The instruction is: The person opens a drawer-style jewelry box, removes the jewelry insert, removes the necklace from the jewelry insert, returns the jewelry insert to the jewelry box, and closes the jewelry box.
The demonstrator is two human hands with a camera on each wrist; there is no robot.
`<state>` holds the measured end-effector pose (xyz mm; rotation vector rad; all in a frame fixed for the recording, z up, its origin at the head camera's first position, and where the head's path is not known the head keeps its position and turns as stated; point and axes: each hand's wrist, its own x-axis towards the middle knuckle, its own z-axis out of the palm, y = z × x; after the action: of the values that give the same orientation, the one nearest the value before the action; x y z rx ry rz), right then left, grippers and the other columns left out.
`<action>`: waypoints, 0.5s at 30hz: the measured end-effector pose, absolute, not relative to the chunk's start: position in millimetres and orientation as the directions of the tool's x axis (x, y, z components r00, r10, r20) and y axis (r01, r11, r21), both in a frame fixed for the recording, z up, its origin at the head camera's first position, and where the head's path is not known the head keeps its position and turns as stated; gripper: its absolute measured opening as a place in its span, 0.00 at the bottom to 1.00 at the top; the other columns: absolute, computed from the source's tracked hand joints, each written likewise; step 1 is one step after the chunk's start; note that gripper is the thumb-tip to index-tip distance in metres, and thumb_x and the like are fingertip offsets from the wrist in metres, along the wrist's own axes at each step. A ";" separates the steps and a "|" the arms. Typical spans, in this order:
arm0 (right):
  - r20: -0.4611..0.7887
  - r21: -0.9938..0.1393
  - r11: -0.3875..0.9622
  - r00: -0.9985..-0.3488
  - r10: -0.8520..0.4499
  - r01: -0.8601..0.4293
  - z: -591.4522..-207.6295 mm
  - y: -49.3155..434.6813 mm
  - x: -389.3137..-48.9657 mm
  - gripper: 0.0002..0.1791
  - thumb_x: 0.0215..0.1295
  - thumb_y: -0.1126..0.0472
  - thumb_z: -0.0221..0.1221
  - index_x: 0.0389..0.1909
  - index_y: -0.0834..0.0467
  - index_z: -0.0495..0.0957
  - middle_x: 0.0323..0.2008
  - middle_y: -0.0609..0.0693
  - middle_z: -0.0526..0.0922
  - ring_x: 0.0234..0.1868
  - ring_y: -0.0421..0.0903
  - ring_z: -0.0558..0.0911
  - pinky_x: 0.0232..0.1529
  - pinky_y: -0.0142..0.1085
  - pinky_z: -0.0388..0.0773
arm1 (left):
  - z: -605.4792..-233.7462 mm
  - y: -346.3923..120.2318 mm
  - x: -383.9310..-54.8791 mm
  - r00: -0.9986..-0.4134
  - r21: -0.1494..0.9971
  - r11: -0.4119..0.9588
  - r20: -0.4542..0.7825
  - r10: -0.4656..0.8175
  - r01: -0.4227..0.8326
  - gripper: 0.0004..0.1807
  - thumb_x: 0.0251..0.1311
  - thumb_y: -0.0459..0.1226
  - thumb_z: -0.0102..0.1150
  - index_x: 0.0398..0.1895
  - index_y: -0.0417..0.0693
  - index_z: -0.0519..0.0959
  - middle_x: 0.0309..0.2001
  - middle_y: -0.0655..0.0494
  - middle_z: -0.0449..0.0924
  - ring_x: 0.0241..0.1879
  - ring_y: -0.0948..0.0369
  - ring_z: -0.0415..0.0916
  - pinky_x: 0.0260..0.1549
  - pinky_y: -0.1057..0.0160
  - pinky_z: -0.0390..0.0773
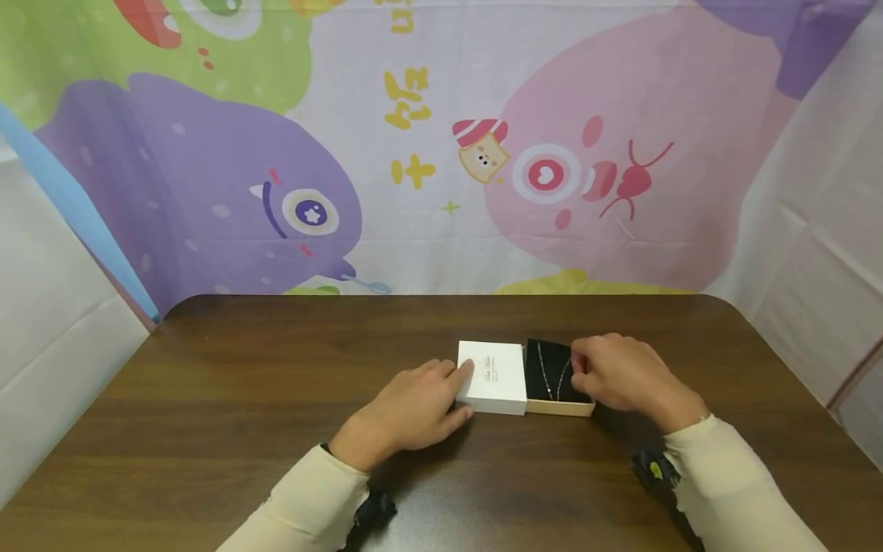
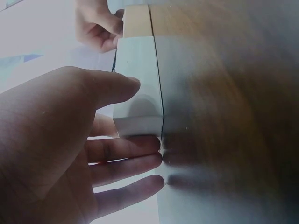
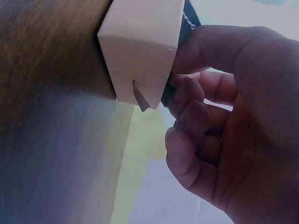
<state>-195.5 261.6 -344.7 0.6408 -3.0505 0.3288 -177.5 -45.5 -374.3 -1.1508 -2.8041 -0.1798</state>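
A white box sleeve (image 1: 491,377) with small printed lettering lies on the table, and a tan tray (image 1: 560,409) is slid partly out of its right end. In the tray sits a black pad (image 1: 534,376) carrying a thin silver necklace (image 1: 544,368). My left hand (image 1: 421,406) rests at the sleeve's left end, index fingertip on top, thumb (image 2: 119,88) along the front side, other fingers fairly straight. At the tray's right end my right hand (image 1: 624,376) pinches the pad's edge between thumb and curled fingers, covering that corner.
The box lies on a brown wooden table (image 1: 241,429). Behind it hangs a cloth (image 1: 428,253) with cartoon figures, and pale cloth walls (image 1: 821,253) stand at both sides. A paper tab (image 3: 141,97) sticks out of a slot in the tray's end.
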 end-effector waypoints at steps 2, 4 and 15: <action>0.055 -0.202 0.894 -0.916 -0.396 -0.399 -343.7 261.9 -195.6 0.08 0.54 0.61 0.62 0.23 0.47 0.74 0.21 0.40 0.72 0.23 0.40 0.71 0.21 0.38 0.66 | -374.3 -45.5 -177.5 -0.708 0.069 0.706 0.142 0.692 0.705 0.33 0.70 0.51 0.56 0.69 0.39 0.69 0.51 0.47 0.79 0.47 0.55 0.77 0.43 0.55 0.79; 0.056 -0.201 0.896 -0.918 -0.393 -0.396 -343.2 262.1 -195.8 0.07 0.55 0.61 0.62 0.23 0.47 0.74 0.22 0.41 0.72 0.23 0.40 0.71 0.22 0.38 0.66 | -374.3 -45.3 -177.5 -0.707 0.068 0.706 0.143 0.693 0.705 0.33 0.70 0.51 0.57 0.69 0.39 0.69 0.51 0.47 0.79 0.47 0.55 0.77 0.43 0.55 0.79; 0.066 -0.194 0.902 -0.922 -0.381 -0.386 -341.6 262.7 -195.1 0.07 0.59 0.61 0.62 0.25 0.48 0.74 0.25 0.43 0.72 0.26 0.42 0.70 0.23 0.39 0.66 | -375.2 -45.2 -178.0 -0.709 0.063 0.709 0.148 0.690 0.703 0.33 0.70 0.51 0.57 0.69 0.39 0.69 0.51 0.47 0.79 0.47 0.55 0.77 0.43 0.55 0.79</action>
<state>-195.1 262.7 -341.6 0.6130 -3.0380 0.3177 -178.0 -45.2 -375.2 -1.1445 -2.7984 -0.1739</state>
